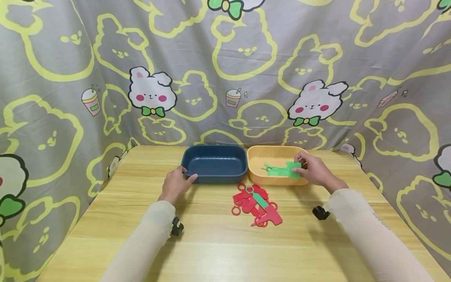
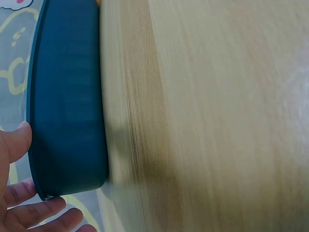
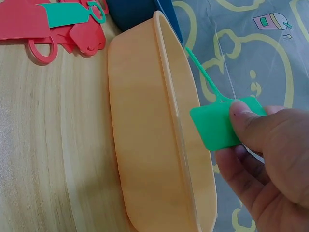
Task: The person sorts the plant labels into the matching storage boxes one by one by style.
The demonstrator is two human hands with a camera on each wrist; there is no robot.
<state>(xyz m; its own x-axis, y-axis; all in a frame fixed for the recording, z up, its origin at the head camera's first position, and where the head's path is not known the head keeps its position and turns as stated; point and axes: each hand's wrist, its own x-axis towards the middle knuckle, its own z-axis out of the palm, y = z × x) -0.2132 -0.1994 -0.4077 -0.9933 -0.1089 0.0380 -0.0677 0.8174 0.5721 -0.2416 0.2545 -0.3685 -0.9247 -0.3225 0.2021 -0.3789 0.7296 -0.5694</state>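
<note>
My right hand (image 1: 314,169) pinches a flat green plastic tag (image 3: 217,124) between thumb and fingers, over the right end of the yellow-orange bin (image 1: 278,180). A thin stem sticks out from that tag. More green tags (image 1: 276,171) lie inside this bin. My left hand (image 1: 177,183) rests at the front left corner of the dark blue bin (image 1: 218,179), its thumb touching the rim and the other fingers spread loosely around the corner. In front of the bins lies a pile of red tags (image 1: 273,214) with ring ends, and a green ring-ended tag (image 1: 260,200) among them.
The two bins stand side by side at the back of the wooden table (image 1: 211,250). Behind them hangs a patterned grey curtain (image 1: 197,47). Black wrist cameras (image 1: 321,212) sit at both sleeves.
</note>
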